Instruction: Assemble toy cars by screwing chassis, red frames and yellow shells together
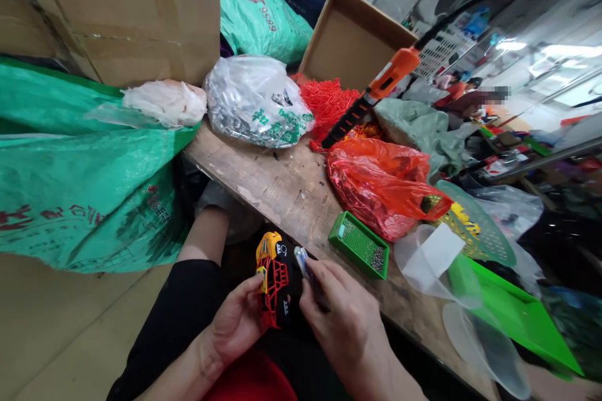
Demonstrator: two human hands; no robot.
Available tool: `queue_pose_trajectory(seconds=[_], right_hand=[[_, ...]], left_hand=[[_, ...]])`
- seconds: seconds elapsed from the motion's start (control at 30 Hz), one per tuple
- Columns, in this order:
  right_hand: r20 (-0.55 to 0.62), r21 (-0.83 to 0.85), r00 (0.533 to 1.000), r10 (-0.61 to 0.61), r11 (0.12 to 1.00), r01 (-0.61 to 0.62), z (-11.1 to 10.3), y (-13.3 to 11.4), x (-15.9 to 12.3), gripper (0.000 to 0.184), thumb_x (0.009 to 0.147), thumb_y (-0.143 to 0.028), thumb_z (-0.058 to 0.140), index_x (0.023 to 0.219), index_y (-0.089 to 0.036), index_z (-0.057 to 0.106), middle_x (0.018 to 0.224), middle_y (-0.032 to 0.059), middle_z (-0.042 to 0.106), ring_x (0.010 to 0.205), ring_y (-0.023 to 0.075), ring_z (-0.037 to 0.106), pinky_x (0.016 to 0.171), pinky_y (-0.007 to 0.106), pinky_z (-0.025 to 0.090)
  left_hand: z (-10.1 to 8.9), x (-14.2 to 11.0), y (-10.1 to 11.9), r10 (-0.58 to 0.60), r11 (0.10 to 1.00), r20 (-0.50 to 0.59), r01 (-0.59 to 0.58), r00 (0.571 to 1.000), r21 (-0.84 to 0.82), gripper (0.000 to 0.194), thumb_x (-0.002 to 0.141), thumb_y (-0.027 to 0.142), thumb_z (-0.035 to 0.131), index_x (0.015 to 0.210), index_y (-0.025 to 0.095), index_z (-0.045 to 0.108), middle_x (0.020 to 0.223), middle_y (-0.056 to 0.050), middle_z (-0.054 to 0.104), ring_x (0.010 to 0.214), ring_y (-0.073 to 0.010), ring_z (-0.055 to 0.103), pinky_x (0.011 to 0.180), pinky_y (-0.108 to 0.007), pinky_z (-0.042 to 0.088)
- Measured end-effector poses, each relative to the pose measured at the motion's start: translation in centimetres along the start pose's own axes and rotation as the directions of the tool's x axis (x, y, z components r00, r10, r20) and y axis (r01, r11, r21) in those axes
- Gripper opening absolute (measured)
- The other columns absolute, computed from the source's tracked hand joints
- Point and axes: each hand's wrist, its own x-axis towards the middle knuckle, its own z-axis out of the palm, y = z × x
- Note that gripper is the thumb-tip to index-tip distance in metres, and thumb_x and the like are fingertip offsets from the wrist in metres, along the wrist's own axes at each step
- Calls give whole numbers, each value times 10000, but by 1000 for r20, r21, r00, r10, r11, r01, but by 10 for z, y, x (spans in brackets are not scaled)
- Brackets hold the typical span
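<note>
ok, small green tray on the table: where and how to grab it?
I'd pinch the small green tray mid-length on its near long wall, coming from the near edge of the table: that rim is bare, while the red bag crowds the far side. Keep it level: it's open-topped, with small bits gathered toward the right end.

Over on the surface point(286, 182), a plastic bag point(249, 100) sits far left, a cardboard box point(145, 25) further left. An open box point(350, 37) stands behind, at the far side. Right of the plastic bag lies a second bag point(371, 178), with a parts tray point(353, 257) just nearer. Further right come a cup point(416, 272), then a bin point(522, 319), and a basket point(503, 238) behind the cup. Before the near edge, a toy vehicle point(275, 279) lies in the left hand point(239, 319).
</note>
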Motion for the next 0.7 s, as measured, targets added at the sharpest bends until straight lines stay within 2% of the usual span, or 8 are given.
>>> queue_pose_trajectory(seconds=[0.1, 0.23, 0.5, 0.7], right_hand=[[19, -53, 1000, -4, 999, 5, 5, -15, -15, 261, 979, -175, 511, 1178, -116, 670, 975, 109, 740, 778, 193, 732, 682, 281, 600], [70, -92, 998, -1, 996, 8, 13, -20, -24, 268, 987, -199, 519, 1207, -124, 653, 977, 115, 732, 760, 194, 727, 631, 271, 596], [125, -90, 991, 37, 996, -26, 14, -30, -16, 254, 1001, -188, 460, 1108, -128, 682, 814, 80, 673, 666, 189, 685, 592, 280, 561], [175, -130, 981, 84, 990, -62, 12, -34, -15, 239, 997, -205, 459, 1053, -154, 686, 789, 69, 655, 622, 177, 651, 543, 268, 490]], left_hand=[[0, 0, -3, 29, 1000, 8, -29, 1000, 8, 355, 1034, 163, 432, 1024, 65, 773, 927, -130, 836, 822, -188, 789, 801, -303, 625], [-1, 0, -5, 48, 998, 12, -48, 999, 33, 321, 1021, 148, 461, 1026, 76, 774, 955, -125, 833, 858, -182, 781, 834, -298, 617], [-7, 0, -7, 111, 990, 55, -115, 992, 78, 170, 937, 133, 628, 1020, 113, 776, 968, -96, 829, 836, -165, 763, 782, -261, 614], [-4, 0, -9, 124, 988, 46, -127, 991, 86, 157, 928, 127, 643, 1017, 111, 770, 985, -97, 823, 840, -156, 755, 786, -253, 607]])
